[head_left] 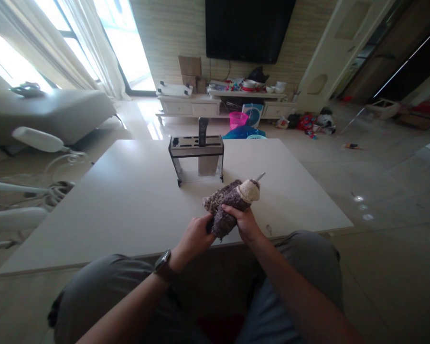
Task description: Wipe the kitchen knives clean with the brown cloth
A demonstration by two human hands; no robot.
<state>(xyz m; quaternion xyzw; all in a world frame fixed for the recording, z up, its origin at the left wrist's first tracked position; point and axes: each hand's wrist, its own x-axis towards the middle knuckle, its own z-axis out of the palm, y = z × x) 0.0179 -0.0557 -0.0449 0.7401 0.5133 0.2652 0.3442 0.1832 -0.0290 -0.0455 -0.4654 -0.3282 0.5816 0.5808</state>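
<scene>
A fuzzy brown-and-beige cloth (pixel 229 203) is bunched up above the near edge of the white table. Out of its upper right end sticks the thin grey tip (pixel 261 176) of what looks like a knife; most of its length is hidden in the cloth. My left hand (pixel 197 234) is closed round a dark handle at the lower left of the cloth. On the other side, my right hand (pixel 244 222) grips the cloth, thumb on top. Beyond them stands a knife block (pixel 196 152) with one black-handled knife (pixel 202 131) upright in it.
The white table (pixel 129 200) spreads in front of my knees. A small loose item (pixel 268 229) lies near its front edge. White rounded objects (pixel 39 139) stand at the left. Past the table are a pink basket (pixel 238 119), a low cabinet (pixel 179 107) and a grey couch (pixel 57 110).
</scene>
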